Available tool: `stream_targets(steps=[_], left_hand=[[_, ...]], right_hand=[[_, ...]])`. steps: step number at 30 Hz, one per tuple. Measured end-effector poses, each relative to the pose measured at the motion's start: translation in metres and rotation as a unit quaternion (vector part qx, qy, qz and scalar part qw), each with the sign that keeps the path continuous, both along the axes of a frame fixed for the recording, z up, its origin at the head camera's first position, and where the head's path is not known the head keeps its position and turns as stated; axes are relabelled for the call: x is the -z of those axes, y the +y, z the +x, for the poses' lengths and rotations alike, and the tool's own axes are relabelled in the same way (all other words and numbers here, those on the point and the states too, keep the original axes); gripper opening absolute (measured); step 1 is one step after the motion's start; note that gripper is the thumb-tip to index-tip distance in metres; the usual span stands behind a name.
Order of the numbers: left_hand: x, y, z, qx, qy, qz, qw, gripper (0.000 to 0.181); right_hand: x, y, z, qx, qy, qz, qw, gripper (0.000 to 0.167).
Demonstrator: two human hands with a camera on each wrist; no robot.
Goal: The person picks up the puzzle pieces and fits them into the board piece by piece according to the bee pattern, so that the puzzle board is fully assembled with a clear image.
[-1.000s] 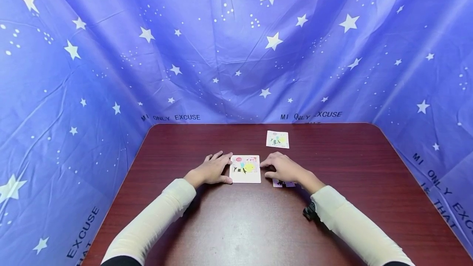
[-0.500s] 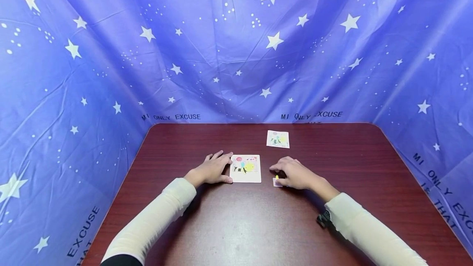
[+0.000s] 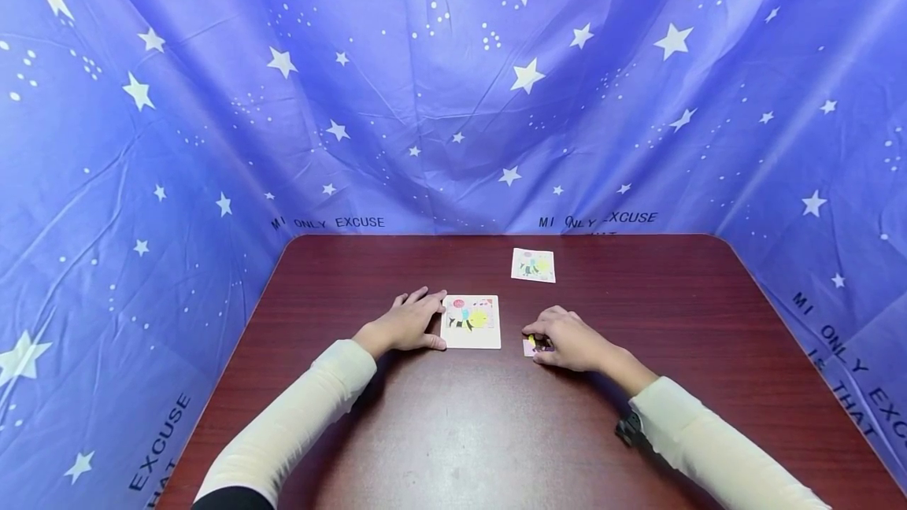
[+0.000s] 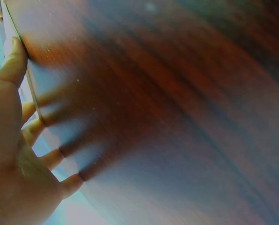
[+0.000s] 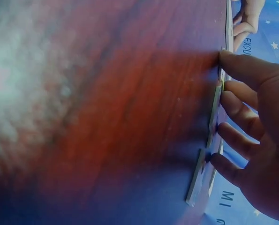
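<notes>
A square white board with a colourful cartoon picture lies flat on the table in the head view. My left hand rests at its left side, thumb and fingertips touching the edge, fingers spread. To the board's right, my right hand stands over small flat picture pieces, thumb and forefinger on either side of a pale pink and yellow piece that it partly covers. In the right wrist view two flat pieces show edge-on, with spread fingertips touching them. No firm pinch is visible.
A thin square picture sheet with a similar cartoon lies farther back, right of centre, on the dark red wooden table. Blue star-printed cloth hangs along the back and both sides.
My right hand has drawn back from the board's right edge, moving right and toward me, uncovering the pink and yellow piece's corner. The left hand and board stay in place.
</notes>
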State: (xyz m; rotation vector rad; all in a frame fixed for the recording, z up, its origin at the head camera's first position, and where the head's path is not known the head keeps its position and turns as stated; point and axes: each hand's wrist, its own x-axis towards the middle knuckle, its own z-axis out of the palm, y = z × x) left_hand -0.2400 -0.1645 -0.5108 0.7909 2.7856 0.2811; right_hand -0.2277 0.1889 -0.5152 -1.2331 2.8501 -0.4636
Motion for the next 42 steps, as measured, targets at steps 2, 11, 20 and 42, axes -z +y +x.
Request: stream_targets(steps=[2,11,20,42], left_hand=[[0.0,0.0,0.0,0.0,0.0,-0.003,1.0,0.072],[0.002,0.0,0.0,-0.002,0.001,-0.005,1.0,0.072],[0.003,-0.001,0.0,-0.002,0.002,-0.006,1.0,0.072],[0.001,0.0,0.0,-0.001,-0.003,0.002,1.0,0.071]], right_hand=[[0.001,-0.001,0.001,0.002,0.003,-0.003,1.0,0.037],[0.003,-0.002,0.001,0.0,0.022,-0.01,0.9997,0.032],[0.002,-0.005,-0.002,-0.006,0.034,-0.008,0.9994,0.031],[-0.012,-0.063,-0.018,-0.024,0.041,-0.026,0.9985,0.03]])
